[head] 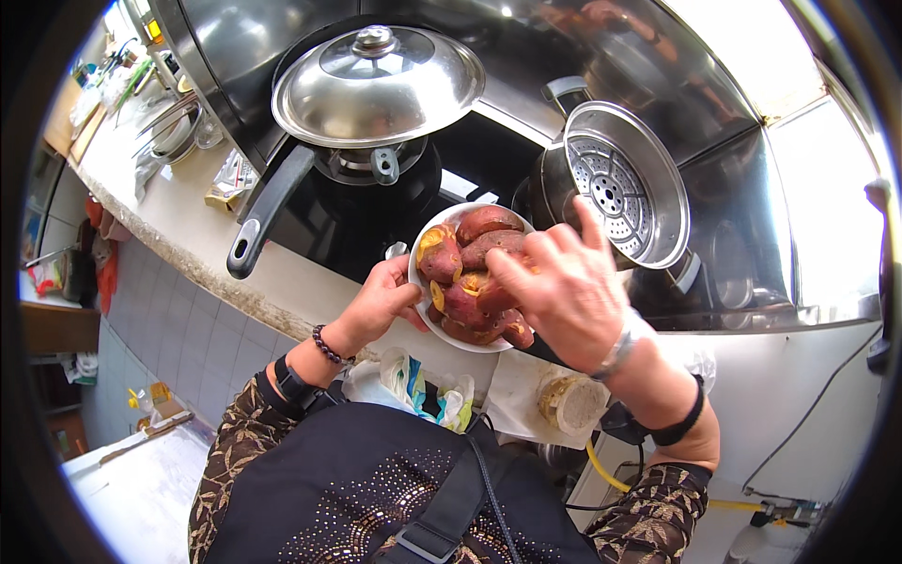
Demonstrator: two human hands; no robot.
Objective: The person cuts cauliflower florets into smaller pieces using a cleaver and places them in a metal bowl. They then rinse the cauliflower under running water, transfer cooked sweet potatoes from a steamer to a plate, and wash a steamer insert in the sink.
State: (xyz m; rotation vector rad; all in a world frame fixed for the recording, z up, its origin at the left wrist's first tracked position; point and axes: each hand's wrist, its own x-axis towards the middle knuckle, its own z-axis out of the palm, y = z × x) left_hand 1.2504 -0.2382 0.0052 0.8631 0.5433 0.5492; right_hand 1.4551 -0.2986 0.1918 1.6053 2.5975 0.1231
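Observation:
My left hand grips the rim of a white bowl, with the thumb at its near side. Cooked sweet potatoes are heaped in the bowl, reddish-skinned, some split to show yellow flesh. Over the bowl's right side is my right hand, slightly blurred, its thumb against the heap. Whether its fingers hold a sweet potato is hidden. Just beyond that hand, a steel steamer pot tilts towards me on the black glass hob. A perforated steamer plate shows inside it, with no food visible on it.
A lidded wok occupies the left burner, its black handle jutting over the counter edge. Near me are crumpled plastic packaging and a round container. Steel panels enclose the hob's back. Dishes stand farther left.

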